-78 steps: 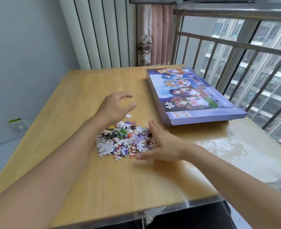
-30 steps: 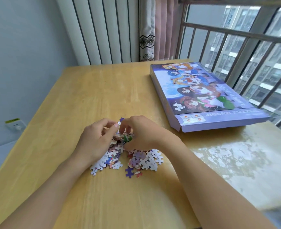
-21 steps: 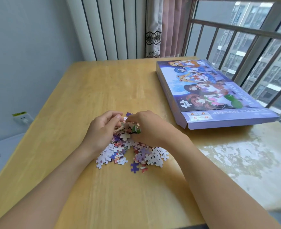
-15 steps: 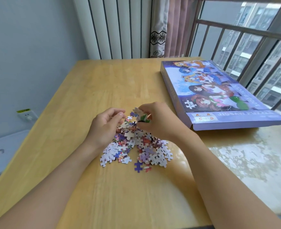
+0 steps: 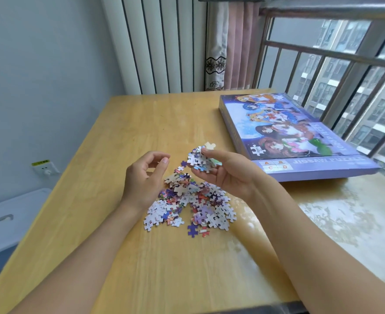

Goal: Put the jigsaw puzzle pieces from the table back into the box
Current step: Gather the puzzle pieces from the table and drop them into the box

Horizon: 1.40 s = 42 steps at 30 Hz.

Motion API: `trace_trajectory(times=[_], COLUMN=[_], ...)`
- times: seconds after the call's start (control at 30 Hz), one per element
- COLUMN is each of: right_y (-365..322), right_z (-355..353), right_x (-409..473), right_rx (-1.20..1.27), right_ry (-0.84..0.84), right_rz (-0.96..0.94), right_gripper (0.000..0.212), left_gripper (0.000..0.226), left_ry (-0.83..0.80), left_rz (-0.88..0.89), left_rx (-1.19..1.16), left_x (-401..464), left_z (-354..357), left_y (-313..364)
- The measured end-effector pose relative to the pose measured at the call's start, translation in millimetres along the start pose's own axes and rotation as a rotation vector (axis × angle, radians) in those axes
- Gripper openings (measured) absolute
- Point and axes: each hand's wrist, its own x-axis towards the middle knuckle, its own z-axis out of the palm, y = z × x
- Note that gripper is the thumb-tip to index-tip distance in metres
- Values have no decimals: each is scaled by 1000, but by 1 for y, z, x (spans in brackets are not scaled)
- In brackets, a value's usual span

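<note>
A heap of small jigsaw pieces (image 5: 187, 205) lies on the wooden table (image 5: 141, 123) near its middle. My right hand (image 5: 227, 173) is raised above the heap, palm up, and grips a handful of pieces (image 5: 200, 158) between thumb and fingers. My left hand (image 5: 145, 175) hovers at the heap's left edge with fingers loosely curled and nothing in it. The purple puzzle box (image 5: 286, 137), with a cartoon picture on its closed lid, lies flat to the right, apart from both hands.
A metal window railing (image 5: 336, 64) runs behind the box on the right. A curtain (image 5: 230, 44) and ribbed panels stand behind the table's far edge. A wall socket (image 5: 44, 167) and a pale blue bin (image 5: 5, 223) are low on the left.
My right hand has lifted a handful of pieces off the heap and turned palm up. My left hand has come away from the pieces and opened slightly.
</note>
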Motion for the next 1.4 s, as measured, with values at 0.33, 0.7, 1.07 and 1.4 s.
trace_trajectory(times=[0.33,0.7,1.07,1.4], right_y=[11,-24,-115,-188], right_z=[-53,-138,-101,-55], right_x=[-75,-127,-114,-83], right_rx=[-55,-28,70,-239], right_ry=[35,353,269,414], right_rz=[103,7,-163,-133], right_gripper=[24,23,29,23], left_gripper=[32,25,27,24], left_ry=[-397,-541,-176,-180], left_rz=[381,512,379,347], left_rx=[421,577,165,113], left_x=[12,23,71,90], left_z=[31,154,143,119], left_y=[59,90,169,206])
